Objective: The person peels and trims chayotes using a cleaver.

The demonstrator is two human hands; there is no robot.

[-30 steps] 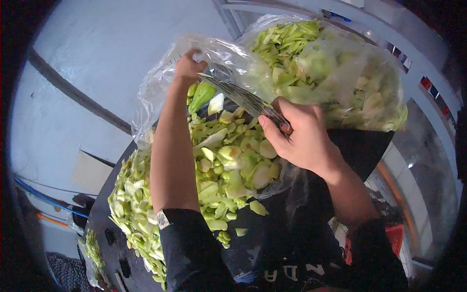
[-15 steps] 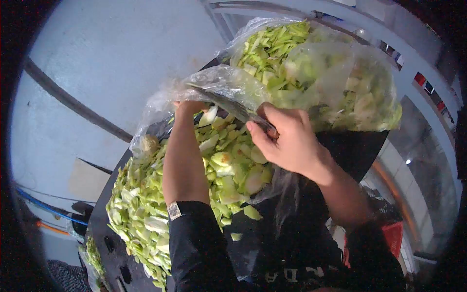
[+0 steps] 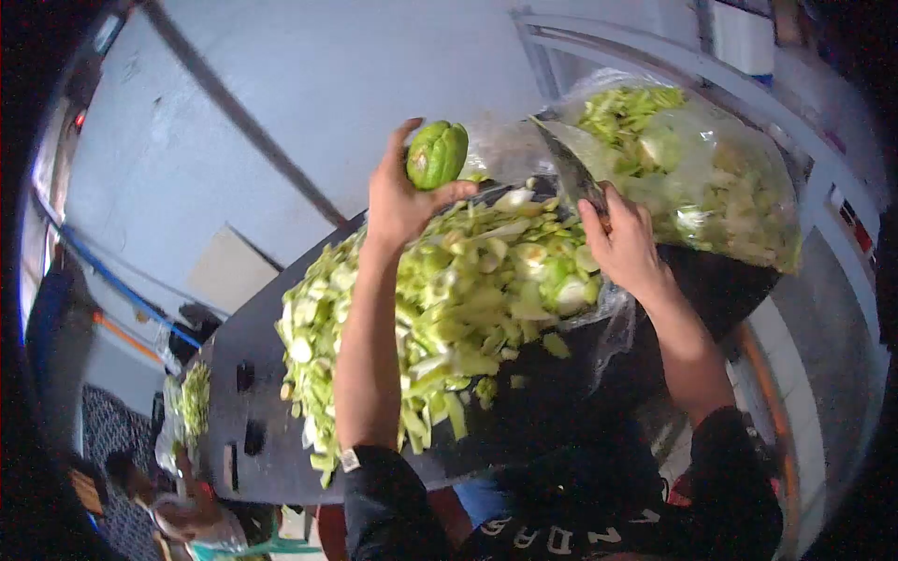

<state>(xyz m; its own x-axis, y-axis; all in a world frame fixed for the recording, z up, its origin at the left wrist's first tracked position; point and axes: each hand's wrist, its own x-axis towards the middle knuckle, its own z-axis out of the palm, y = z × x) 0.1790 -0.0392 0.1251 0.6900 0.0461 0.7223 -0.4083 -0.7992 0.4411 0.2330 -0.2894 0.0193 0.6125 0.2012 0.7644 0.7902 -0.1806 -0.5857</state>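
My left hand (image 3: 400, 204) holds up a whole green chayote (image 3: 437, 155), thumb on one side and fingers on the other, above the far edge of the pile. In my right hand (image 3: 629, 245) is a knife (image 3: 567, 166), gripped by the handle, its broad blade pointing up and away to the left. The blade is apart from the chayote. Below both hands a large heap of cut pale-green chayote pieces (image 3: 430, 304) spreads over the dark table (image 3: 533, 411). Some crumpled clear plastic (image 3: 505, 150) lies behind the heap.
A big clear plastic bag (image 3: 739, 201) full of cut green pieces stands at the right back of the table. A pale wall (image 3: 309, 84) rises behind. At lower left are a bag of green vegetable (image 3: 195, 397) and another person (image 3: 192, 514).
My left hand has come out from the plastic at the back of the heap, now raised with a chayote. The knife hand has moved away to the right, and the view has shifted.
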